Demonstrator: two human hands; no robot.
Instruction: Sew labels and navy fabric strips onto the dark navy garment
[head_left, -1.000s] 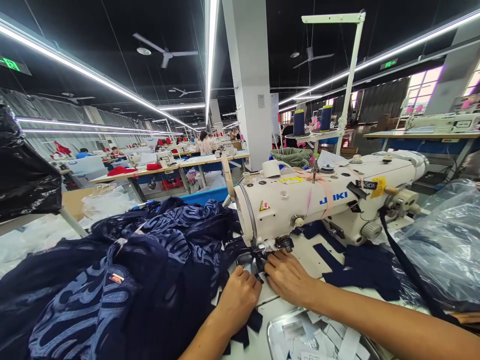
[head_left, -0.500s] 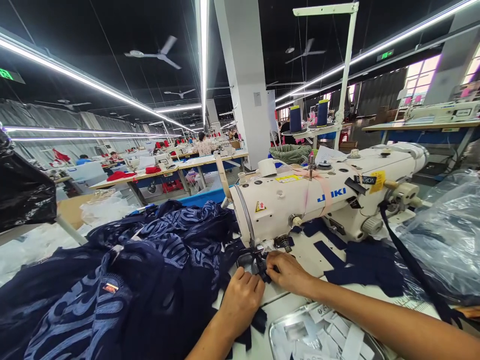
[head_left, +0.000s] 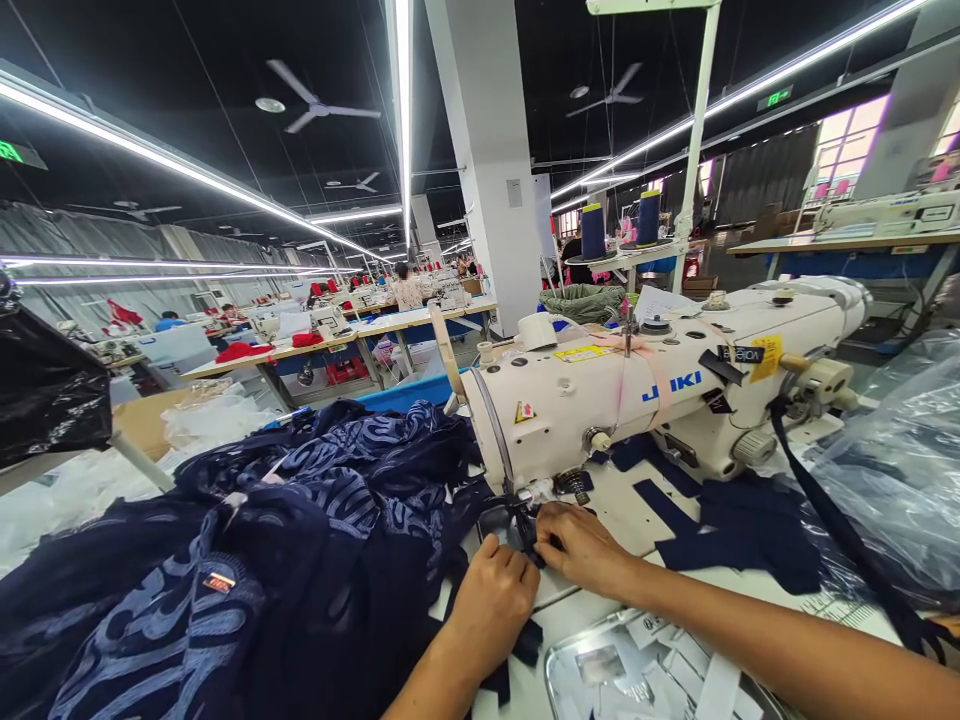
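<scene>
We find the left hand (head_left: pixel 496 598) knuckles up, its fingers curled beside the needle area; the fingertips are hidden, so we cannot tell whether they are clamped on cloth. The right hand (head_left: pixel 579 547) faces it, thumb and forefinger bent close together at the dark cloth (head_left: pixel 523 528); whether they pinch it we cannot make out. That cloth lies between the two hands, beneath the head of the sewing machine (head_left: pixel 570 405), and its outline merges with the dark parts there. The machine is a rounded cream casting; a pinkish band crosses its blue lettering. To the left we note a soft heap of navy garments (head_left: pixel 360 590), bearing curving pale-blue patterning. Flat, matte navy pieces (head_left: pixel 750 530) lie right of the needle. Nearer, a shiny metal tray (head_left: pixel 561 660) of white labels (head_left: pixel 675 670) is cut off by the lower edge and partly covered by the right forearm. Crinkled clear plastic (head_left: pixel 900 480) runs out of frame at right. Background workers are too small to detail.
</scene>
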